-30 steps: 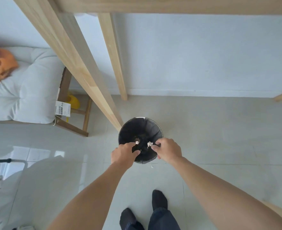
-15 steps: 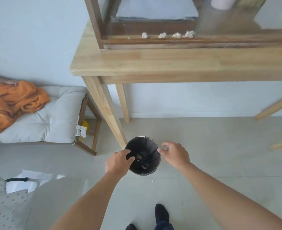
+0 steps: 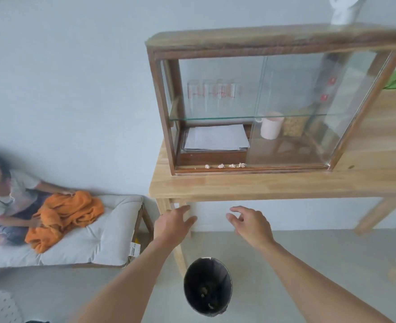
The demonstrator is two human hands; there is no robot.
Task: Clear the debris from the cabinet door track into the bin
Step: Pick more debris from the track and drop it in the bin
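Observation:
Several small white crumpled bits of debris (image 3: 226,165) lie in the bottom door track (image 3: 273,169) of a dark wooden glass-fronted cabinet (image 3: 162,106) on a light wooden table (image 3: 262,185). A black bin (image 3: 207,289) stands on the floor beside the table's front left leg, with scraps at its bottom. My left hand (image 3: 172,223) and my right hand (image 3: 250,223) hover empty, fingers spread, below the table edge and above the bin.
A person sits at the left on a cushioned bench (image 3: 94,238) next to an orange cloth (image 3: 64,214). Inside the cabinet are glasses, a paper stack (image 3: 215,137) and a pink cup (image 3: 271,124). The sliding glass door (image 3: 308,113) covers the right side.
Both hands dropped debris into the bin, opened, and rose toward the table edge. The camera tilted up from the bin to the cabinet.

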